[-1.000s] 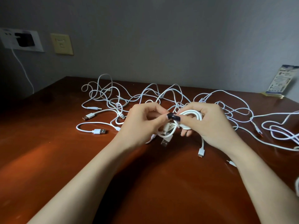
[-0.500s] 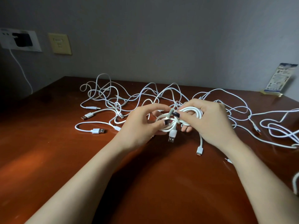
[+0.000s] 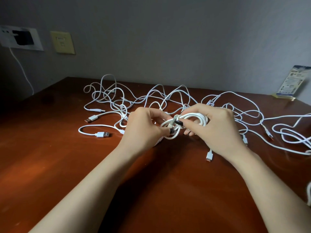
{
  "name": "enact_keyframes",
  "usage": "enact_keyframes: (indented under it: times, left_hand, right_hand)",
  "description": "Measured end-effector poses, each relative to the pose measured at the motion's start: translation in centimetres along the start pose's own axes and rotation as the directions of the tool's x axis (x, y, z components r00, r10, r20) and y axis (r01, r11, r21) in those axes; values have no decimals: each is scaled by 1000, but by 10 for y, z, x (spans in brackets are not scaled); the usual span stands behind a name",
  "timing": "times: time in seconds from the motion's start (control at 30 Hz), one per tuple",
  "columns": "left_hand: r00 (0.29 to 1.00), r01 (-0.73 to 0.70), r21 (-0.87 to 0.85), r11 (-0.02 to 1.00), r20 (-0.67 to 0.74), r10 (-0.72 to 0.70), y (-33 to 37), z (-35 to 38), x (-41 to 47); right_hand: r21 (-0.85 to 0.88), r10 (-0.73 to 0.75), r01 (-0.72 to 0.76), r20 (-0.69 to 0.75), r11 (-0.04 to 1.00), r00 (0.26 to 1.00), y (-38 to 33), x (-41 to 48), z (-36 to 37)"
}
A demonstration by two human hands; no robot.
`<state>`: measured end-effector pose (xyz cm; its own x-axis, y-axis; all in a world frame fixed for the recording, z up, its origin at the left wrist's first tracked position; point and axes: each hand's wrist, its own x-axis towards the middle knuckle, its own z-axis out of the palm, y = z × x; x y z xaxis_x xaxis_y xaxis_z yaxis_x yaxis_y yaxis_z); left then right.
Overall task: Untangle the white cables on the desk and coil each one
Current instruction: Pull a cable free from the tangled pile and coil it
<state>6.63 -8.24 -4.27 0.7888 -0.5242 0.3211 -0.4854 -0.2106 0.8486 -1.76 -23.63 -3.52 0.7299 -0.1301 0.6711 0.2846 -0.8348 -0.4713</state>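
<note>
A small coil of white cable (image 3: 195,117) hangs just above the brown desk (image 3: 67,165) between both hands. My right hand (image 3: 217,128) grips the coil's right side, thumb pressed on its left part. My left hand (image 3: 144,128) pinches the coil's left end, where a plug end pokes up beside the thumb. Behind the hands, several loose white cables (image 3: 117,98) lie tangled across the desk, and more loops (image 3: 289,135) spread to the right. A USB plug (image 3: 209,156) hangs under my right wrist.
Loose USB plugs (image 3: 102,134) lie on the desk left of my left hand. A printed card (image 3: 291,83) leans on the grey wall at the far right. Wall sockets (image 3: 63,42) with a black adapter (image 3: 22,37) sit at the upper left.
The plug end that dangled below the coil has been brought up against it, beside my left thumb. Both hands stay on the coil, a little higher over the desk.
</note>
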Motion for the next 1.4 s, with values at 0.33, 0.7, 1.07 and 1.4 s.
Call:
enact_keyframes:
  times: [0.33,0.7,1.07,1.4]
  left_hand:
    - [1000,23,-21,1000,13,-23,4,1,-2]
    - [975,201,-318,926,161,-156,8,-1,-1]
    - [938,308,-322,895,260,-229,7,-5,1]
    - [918,352,-367,861,317,-239,4,-10,3]
  right_hand:
    - [-93,-125,120,-44,988,991,3,1,2]
    - [-209,-242,229,-41,951,969,10,2,2]
    - [-211,-248,244,7,946,969,11,1,1]
    - [-38,-37,37,18,999,999,5,2,-3]
